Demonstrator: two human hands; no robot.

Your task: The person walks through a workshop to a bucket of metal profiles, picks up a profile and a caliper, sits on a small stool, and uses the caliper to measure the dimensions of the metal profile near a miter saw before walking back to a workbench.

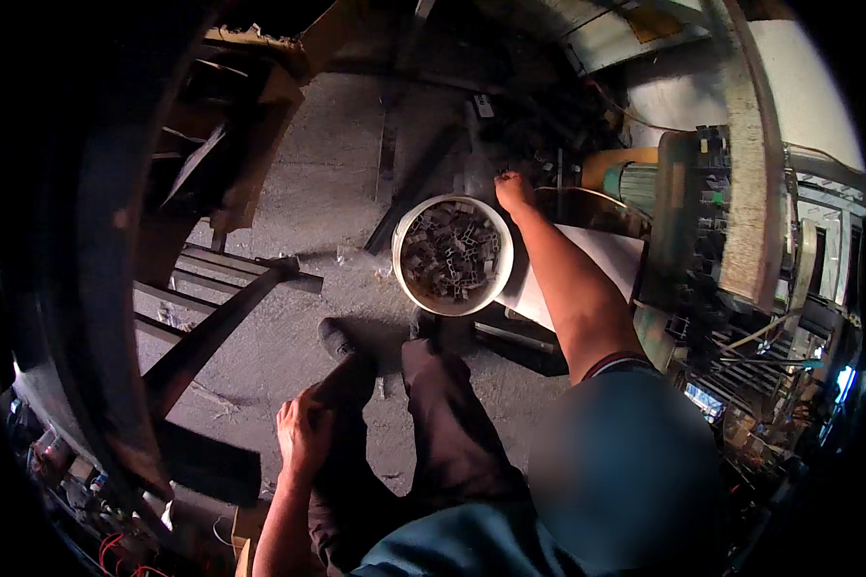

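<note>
Reaching past the bucket of grey metal pieces, right hand pinches something small, possibly one piece. Bucket lies just left of it; left hand rests loosely curled on knee, well behind.

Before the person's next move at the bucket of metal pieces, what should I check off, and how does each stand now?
1. White bucket upright on the floor: ok.
2. Bucket holds grey metal pieces: ok.
3. Right hand in view, past the bucket's far rim: ok.
4. Right hand's grip on anything: cannot tell, too dark.
5. Left hand resting on the left thigh, holding nothing: ok.
6. Feet clear of the steel bars at left: ok.
</note>
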